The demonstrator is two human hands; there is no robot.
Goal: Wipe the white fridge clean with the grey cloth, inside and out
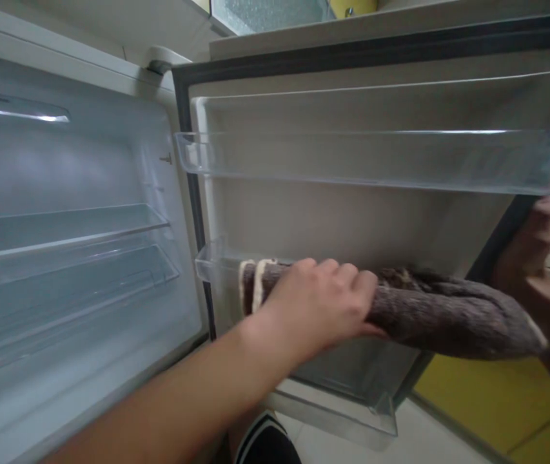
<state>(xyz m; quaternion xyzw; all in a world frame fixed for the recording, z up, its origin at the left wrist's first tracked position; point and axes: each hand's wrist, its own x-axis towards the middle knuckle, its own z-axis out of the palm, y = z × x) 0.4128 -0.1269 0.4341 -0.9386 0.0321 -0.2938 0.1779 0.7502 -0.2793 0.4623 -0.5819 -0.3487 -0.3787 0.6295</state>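
My left hand (323, 296) is closed over a brown cloth (458, 316) with pale edging, bunched lengthwise. The cloth lies along the middle bin (211, 261) of the open fridge door (352, 225), covering most of that bin. Its right end hangs out towards the door's free edge. At that edge my right hand (529, 241) grips the fridge door from the side, with part of the hand in shadow and behind the door's rim.
A clear upper bin (371, 161) and a low bin (337, 412) are fixed to the door. To the left, the fridge interior (62, 167) has glass shelves (62, 245). Yellow cabinet fronts (492, 393) stand beyond the door. My knee (267, 444) is below.
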